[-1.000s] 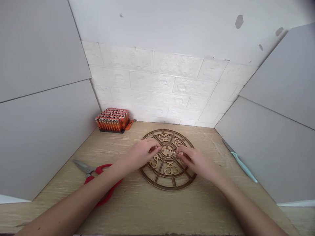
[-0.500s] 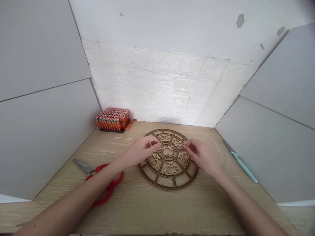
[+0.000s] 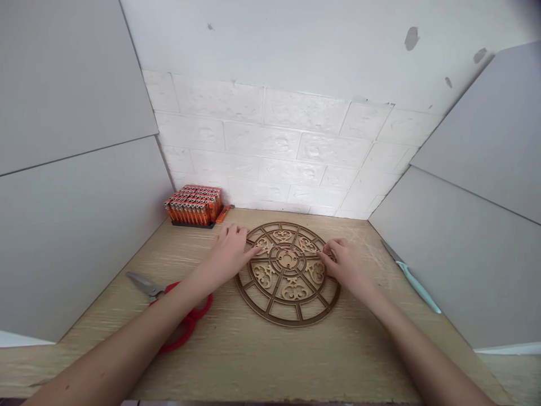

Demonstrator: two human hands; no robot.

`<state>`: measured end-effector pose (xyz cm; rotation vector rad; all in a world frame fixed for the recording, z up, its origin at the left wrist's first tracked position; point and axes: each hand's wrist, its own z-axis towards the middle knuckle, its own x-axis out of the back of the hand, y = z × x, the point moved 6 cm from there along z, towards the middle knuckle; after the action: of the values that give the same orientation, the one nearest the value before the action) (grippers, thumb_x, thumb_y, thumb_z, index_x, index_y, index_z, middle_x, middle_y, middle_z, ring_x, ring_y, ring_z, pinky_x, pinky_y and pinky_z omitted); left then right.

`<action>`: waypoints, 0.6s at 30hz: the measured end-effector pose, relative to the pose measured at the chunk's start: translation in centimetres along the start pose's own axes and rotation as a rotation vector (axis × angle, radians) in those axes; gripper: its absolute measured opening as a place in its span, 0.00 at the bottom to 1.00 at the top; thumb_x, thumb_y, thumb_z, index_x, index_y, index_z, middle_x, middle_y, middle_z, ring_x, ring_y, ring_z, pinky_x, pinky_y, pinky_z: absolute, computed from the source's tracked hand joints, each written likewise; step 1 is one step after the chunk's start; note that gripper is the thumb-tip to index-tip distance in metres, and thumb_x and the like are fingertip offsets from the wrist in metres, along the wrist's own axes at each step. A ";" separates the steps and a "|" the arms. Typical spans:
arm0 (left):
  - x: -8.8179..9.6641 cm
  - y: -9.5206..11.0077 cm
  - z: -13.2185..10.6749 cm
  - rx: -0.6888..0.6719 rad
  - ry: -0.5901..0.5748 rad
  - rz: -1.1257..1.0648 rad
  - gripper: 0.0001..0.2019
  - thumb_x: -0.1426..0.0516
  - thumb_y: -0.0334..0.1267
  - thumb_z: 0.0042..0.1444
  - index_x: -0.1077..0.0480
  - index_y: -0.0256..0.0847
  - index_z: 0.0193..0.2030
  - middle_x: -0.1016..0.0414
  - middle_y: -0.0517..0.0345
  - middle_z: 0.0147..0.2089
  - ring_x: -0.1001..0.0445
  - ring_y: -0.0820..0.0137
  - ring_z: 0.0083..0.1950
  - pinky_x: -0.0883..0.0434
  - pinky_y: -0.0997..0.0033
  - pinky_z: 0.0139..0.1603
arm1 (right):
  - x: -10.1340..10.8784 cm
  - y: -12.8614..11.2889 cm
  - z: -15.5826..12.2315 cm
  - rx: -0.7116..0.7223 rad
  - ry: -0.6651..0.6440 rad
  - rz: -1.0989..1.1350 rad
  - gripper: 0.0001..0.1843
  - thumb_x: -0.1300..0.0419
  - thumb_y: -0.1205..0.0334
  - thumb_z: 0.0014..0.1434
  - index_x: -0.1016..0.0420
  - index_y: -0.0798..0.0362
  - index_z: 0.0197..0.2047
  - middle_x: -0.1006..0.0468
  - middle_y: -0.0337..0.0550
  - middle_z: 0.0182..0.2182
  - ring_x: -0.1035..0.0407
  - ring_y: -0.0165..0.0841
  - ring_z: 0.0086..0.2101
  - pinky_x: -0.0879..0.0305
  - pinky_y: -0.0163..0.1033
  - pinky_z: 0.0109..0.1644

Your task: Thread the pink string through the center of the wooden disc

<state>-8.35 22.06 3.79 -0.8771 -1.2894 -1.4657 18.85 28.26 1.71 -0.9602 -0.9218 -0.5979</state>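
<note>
A round wooden openwork disc (image 3: 298, 312) with scroll-shaped cutouts lies flat on the table. At its left rim is my left hand (image 3: 228, 255), open, the thumb apart from the fingers and reaching over the disc's scrollwork. My right hand (image 3: 347, 266) is at the right rim, with thumb and fingertips pinched together. A thin pale strand, faint against the disc, seems to run from that pinch across the upper middle of the disc. Beneath my left forearm lie scissors with red handles (image 3: 203, 307), partly covered by the arm.
A block of orange batteries (image 3: 194, 206) in a black tray stands at the back left, with a small orange item (image 3: 223, 214) beside it. By the right panel lies a knife with a turquoise handle (image 3: 418, 287). Grey panels flank the table; a white brick-pattern wall (image 3: 262, 141) closes the back.
My left hand has moved left from the disc's middle to its rim, and its pinch has opened. My right hand has shifted slightly right. The disc has stayed in place.
</note>
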 end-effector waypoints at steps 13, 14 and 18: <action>-0.3 -0.8 0.2 0.177 -0.189 -0.297 0.34 0.45 0.66 0.43 0.32 0.34 0.44 0.31 0.45 0.46 0.33 0.59 0.47 0.37 0.68 0.43 | 0.1 -0.3 -0.2 -0.143 -0.118 0.118 0.14 0.47 0.53 0.60 0.33 0.54 0.31 0.28 0.42 0.32 0.35 0.35 0.33 0.43 0.37 0.34; -0.3 -1.0 0.3 0.200 -0.191 -0.346 0.35 0.44 0.66 0.42 0.32 0.35 0.46 0.31 0.47 0.46 0.32 0.59 0.46 0.37 0.69 0.42 | 0.2 -0.3 -0.3 -0.156 -0.125 0.123 0.14 0.48 0.52 0.60 0.33 0.54 0.31 0.28 0.41 0.31 0.36 0.34 0.32 0.43 0.36 0.33; -0.6 -1.5 0.4 0.339 -0.234 -0.513 0.41 0.40 0.61 0.41 0.38 0.33 0.58 0.33 0.47 0.53 0.31 0.62 0.50 0.35 0.71 0.47 | 0.1 -0.2 -0.4 -0.190 -0.146 0.144 0.14 0.47 0.52 0.59 0.34 0.54 0.31 0.29 0.39 0.28 0.36 0.33 0.29 0.45 0.36 0.31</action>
<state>-9.66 22.54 2.91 -0.5200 -1.9783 -1.4853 18.89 27.77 1.81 -1.2439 -0.9273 -0.5038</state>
